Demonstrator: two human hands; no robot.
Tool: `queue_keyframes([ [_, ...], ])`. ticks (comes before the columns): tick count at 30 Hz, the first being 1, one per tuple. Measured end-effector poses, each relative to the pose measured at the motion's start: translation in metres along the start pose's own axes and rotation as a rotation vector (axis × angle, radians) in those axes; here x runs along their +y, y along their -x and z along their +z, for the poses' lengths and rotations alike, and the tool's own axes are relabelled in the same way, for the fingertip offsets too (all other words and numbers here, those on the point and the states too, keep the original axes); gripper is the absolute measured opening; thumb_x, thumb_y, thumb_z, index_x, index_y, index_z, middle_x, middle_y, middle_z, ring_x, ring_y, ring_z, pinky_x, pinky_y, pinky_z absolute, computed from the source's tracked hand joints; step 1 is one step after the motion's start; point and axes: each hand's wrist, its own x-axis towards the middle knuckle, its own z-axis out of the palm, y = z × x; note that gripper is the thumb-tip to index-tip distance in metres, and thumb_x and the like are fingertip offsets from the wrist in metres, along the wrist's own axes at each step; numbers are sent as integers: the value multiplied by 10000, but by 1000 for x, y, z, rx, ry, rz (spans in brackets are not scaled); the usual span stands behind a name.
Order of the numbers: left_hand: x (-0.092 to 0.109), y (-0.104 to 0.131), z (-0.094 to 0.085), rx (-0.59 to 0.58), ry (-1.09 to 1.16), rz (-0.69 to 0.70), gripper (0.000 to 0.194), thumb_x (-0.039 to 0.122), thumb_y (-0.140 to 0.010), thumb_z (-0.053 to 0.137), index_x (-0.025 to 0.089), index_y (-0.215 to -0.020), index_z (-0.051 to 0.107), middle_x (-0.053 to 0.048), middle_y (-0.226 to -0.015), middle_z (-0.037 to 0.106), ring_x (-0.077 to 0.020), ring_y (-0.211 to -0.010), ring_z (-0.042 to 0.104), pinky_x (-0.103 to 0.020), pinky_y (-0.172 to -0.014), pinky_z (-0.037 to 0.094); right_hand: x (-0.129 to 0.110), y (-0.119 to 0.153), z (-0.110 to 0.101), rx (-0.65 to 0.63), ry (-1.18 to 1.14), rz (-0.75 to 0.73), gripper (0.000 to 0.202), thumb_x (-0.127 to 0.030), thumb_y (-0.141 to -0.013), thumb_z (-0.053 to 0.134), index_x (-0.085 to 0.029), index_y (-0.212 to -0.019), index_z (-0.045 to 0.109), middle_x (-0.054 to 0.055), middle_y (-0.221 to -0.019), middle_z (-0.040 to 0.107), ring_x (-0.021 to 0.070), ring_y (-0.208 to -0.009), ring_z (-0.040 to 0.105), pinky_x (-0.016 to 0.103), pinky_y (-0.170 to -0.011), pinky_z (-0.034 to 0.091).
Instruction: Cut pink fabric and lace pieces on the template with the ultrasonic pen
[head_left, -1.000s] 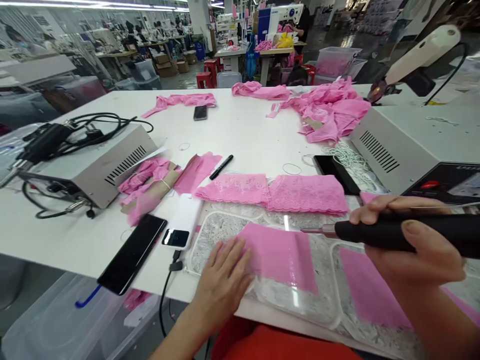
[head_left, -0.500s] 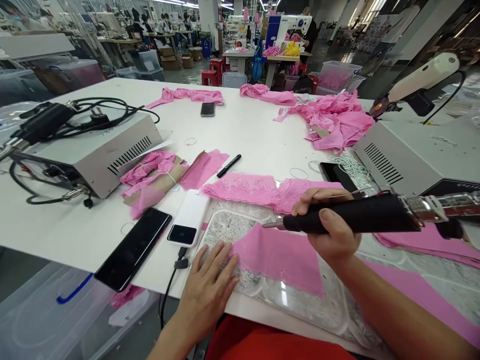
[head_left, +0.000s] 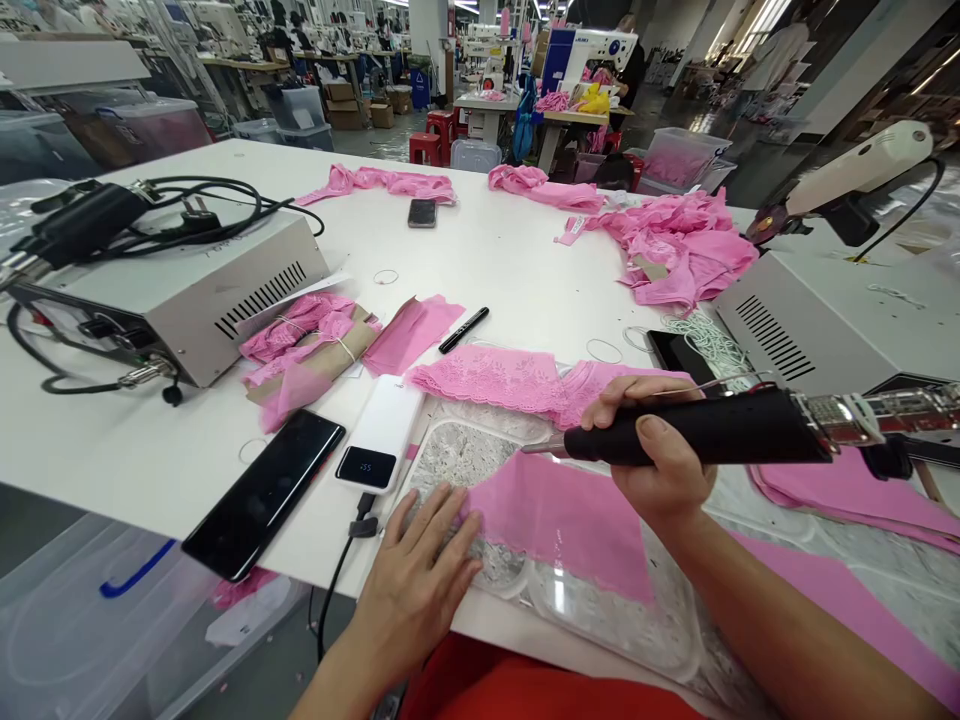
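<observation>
My 2 hands apart: right hand [head_left: 660,440] clamped round black tool [head_left: 697,428], left hand [head_left: 424,570] flat on pink fabric [head_left: 570,515].

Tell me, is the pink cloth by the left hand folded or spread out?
Spread out: the pink cloth lies flat and wide, with the left hand at its left edge.

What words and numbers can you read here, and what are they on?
"55", glowing on the screen of the white power bank; a faint mark before it is unclear.
"JUKI", on the blue-and-white sewing machine at the back, small and a bit blurry.
Too small or blurred to read: the writing on the black pen, and the marks on top of the left grey box.
</observation>
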Motion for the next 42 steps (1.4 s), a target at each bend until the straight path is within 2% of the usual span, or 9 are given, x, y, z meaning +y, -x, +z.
queue_keyframes([
  [13, 0, 0, -3, -34, -18, 21, 287, 149, -960, 499, 132, -1230, 594, -143, -1315, 605, -301, -1305, 494, -514, -1056, 409, 2, 0, 0, -42, -6, -7, 61, -233, -766, 633, -214, -824, 621, -4, -753, 607, 127, -597, 581, 312, -579, 524],
  [23, 0, 3, -3, -15, -36, 28, 280, 159, -959, 500, 130, -1223, 591, -150, -1302, 611, -300, -1299, 500, -518, -1042, 445, -2, -1, -2, -65, 2, 8, 71, -232, -771, 633, -217, -841, 632, 1, -741, 603, 134, -609, 583, 317, -589, 533],
  [28, -1, 6, -6, -18, -39, 6, 289, 154, -959, 497, 121, -1231, 588, -158, -1301, 607, -303, -1313, 484, -508, -1034, 455, -6, 3, 4, -48, -41, 20, 79, -239, -767, 635, -208, -840, 641, 9, -777, 606, 124, -590, 573, 317, -571, 534],
  [35, -1, 8, -6, -28, -29, -1, 306, 144, -952, 506, 112, -1247, 584, -168, -1318, 591, -314, -1330, 460, -518, -1044, 432, -6, 7, 15, -121, -99, 44, 101, -248, -785, 649, -223, -883, 651, 3, -772, 611, 119, -601, 582, 301, -572, 532],
  [42, 0, 9, -6, -16, -25, -17, 302, 151, -948, 511, 116, -1237, 589, -171, -1330, 579, -318, -1334, 452, -514, -1040, 440, -4, 9, 15, -147, -84, 48, 84, -252, -798, 653, -222, -876, 644, 2, -757, 605, 119, -606, 580, 301, -584, 531],
])
